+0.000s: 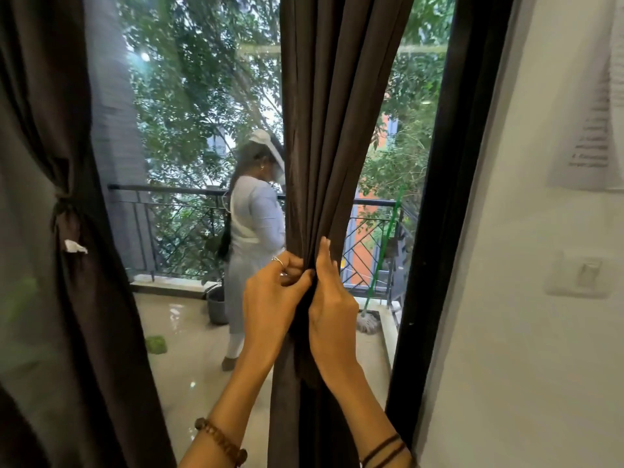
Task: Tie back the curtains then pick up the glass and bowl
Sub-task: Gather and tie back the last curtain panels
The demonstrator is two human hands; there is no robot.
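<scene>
Both hands pinch the right curtain (324,184) at its gathered waist, the left hand (270,292) and right hand (329,305) squeezing the folds into one bundle, likely so a tie can go round it. The dark brown cloth hangs in deep pleats before the window; the left curtain (50,163) is already tied back.

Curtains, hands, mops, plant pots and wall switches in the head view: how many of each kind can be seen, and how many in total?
Curtains: 2, the left curtain already tied, the right curtain gathered by the left hand and right hand
Hands: 2
Mops: 1
Plant pots: 1
Wall switches: 1
Total: 7
</scene>
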